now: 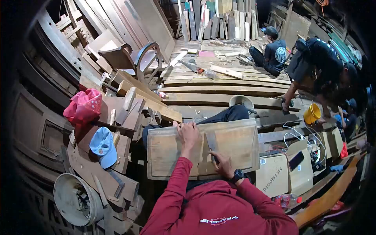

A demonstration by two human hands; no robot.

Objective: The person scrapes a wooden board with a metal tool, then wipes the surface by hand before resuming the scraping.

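A brown wooden panel (239,147) with a framed edge lies across my lap. My left hand (188,135) rests on its far left part, with bent fingers reaching its far edge and gripping there. In my right hand (224,165) is a putty knife (211,141) with a flat dark blade and a dark handle. Its blade lies against the panel near the middle, pointing away from me. The fingers of my right hand are wrapped round the handle, partly hiding it.
Boards on my left hold a blue cap (103,147), a pink bag (83,105) and a metal square (117,183). A bucket (78,199) stands nearby. Right are a cardboard box (272,174), phone (296,161) and yellow bucket (312,113). Several people (270,53) are beyond.
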